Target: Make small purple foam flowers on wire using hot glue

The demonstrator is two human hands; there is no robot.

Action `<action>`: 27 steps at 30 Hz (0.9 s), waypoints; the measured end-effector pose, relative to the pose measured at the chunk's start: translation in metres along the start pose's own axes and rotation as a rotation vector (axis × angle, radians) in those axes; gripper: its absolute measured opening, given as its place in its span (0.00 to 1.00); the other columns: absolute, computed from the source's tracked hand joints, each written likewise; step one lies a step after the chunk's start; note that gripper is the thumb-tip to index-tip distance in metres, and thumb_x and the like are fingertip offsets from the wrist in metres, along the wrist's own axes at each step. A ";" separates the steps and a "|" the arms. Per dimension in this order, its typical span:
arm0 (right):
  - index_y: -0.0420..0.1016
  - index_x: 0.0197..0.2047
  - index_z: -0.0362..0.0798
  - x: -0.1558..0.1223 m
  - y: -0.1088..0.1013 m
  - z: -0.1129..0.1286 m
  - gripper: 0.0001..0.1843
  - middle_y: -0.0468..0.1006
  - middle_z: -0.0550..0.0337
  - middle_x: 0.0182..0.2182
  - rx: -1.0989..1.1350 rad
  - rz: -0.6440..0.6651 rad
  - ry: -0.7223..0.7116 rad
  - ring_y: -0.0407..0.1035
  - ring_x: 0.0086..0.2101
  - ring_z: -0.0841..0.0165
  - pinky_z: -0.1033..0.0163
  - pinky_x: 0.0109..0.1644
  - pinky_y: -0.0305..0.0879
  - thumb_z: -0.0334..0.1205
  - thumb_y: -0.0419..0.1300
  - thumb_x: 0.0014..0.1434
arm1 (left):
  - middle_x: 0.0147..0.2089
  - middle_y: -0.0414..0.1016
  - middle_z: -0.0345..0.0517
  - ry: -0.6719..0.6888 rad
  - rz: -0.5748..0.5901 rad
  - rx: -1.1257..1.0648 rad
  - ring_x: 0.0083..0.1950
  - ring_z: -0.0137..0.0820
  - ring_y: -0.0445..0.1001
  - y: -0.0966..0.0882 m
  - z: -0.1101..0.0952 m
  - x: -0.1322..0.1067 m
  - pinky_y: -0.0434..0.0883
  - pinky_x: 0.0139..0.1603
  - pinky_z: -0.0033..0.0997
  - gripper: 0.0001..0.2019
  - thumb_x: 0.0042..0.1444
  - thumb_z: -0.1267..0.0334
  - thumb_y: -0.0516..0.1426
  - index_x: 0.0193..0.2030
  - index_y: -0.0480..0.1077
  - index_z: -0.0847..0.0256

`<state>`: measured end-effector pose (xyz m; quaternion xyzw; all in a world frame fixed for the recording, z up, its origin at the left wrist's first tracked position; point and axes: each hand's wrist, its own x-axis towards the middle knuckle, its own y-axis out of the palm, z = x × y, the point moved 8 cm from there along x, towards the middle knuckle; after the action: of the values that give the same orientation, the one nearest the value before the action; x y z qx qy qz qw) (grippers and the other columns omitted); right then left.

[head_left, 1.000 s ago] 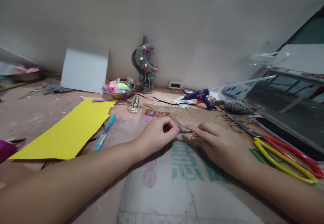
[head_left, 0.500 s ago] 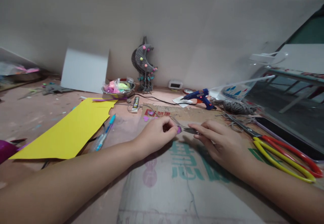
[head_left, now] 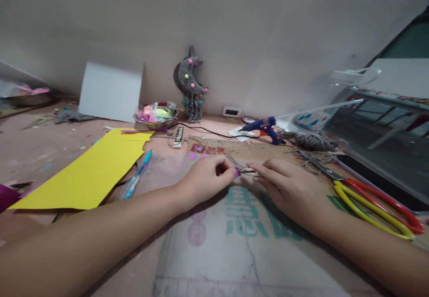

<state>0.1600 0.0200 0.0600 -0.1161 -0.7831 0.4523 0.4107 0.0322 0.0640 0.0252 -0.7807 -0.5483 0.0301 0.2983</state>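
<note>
My left hand (head_left: 214,176) is closed in a pinch over the printed cardboard sheet (head_left: 208,265), with a small purple piece (head_left: 237,172) sticking out past the fingertips. My right hand (head_left: 284,183) grips small pointed metal snips (head_left: 248,171), mostly covered by the fingers. Their tips point left and meet the edge of the purple piece. Thin grey yarn (head_left: 229,157) runs behind my left fingertips. Small purple paper cutouts (head_left: 192,156) lie on the cardboard just beyond my left hand.
Yellow paper (head_left: 90,167) and a blue pen (head_left: 139,174) lie left. Large scissors (head_left: 375,207), a phone (head_left: 378,183) and a grey yarn bundle (head_left: 311,140) are right. Behind are a blue glue gun (head_left: 263,127), a bowl of coloured clay (head_left: 156,117) and a moon decoration (head_left: 191,82).
The snips have moved slightly left, and their tips now meet the purple piece where a gap showed before. My left hand stays nearly in place. The view has shifted slightly.
</note>
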 end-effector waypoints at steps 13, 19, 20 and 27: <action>0.73 0.46 0.45 0.001 0.000 0.003 0.14 0.71 0.57 0.27 0.001 0.004 -0.055 0.62 0.27 0.68 0.63 0.30 0.54 0.40 0.51 0.63 | 0.29 0.71 0.38 0.042 0.015 0.018 0.32 0.27 0.69 0.001 -0.002 0.000 0.63 0.33 0.26 0.07 0.54 0.63 0.52 0.29 0.67 0.61; 0.73 0.47 0.46 0.000 0.002 0.001 0.14 0.71 0.57 0.27 -0.003 0.007 -0.070 0.62 0.28 0.68 0.63 0.30 0.54 0.40 0.51 0.63 | 0.30 0.72 0.39 0.056 0.023 0.019 0.33 0.28 0.69 0.002 -0.002 0.000 0.64 0.33 0.26 0.07 0.55 0.63 0.52 0.29 0.67 0.61; 0.72 0.47 0.46 0.000 0.002 0.001 0.14 0.71 0.57 0.27 0.000 0.010 -0.074 0.62 0.28 0.68 0.63 0.31 0.54 0.39 0.51 0.63 | 0.30 0.72 0.39 0.056 0.024 0.019 0.33 0.28 0.69 0.003 -0.002 0.000 0.64 0.33 0.26 0.07 0.55 0.63 0.52 0.29 0.67 0.61; 0.73 0.47 0.45 0.000 -0.004 -0.002 0.13 0.72 0.56 0.29 0.005 -0.030 -0.028 0.63 0.28 0.68 0.64 0.30 0.56 0.37 0.51 0.62 | 0.29 0.71 0.39 0.012 0.009 -0.035 0.32 0.28 0.69 0.001 0.001 0.001 0.64 0.34 0.26 0.08 0.55 0.61 0.52 0.28 0.66 0.61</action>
<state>0.1623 0.0190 0.0633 -0.0968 -0.7893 0.4495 0.4070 0.0334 0.0653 0.0242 -0.7885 -0.5433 0.0170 0.2877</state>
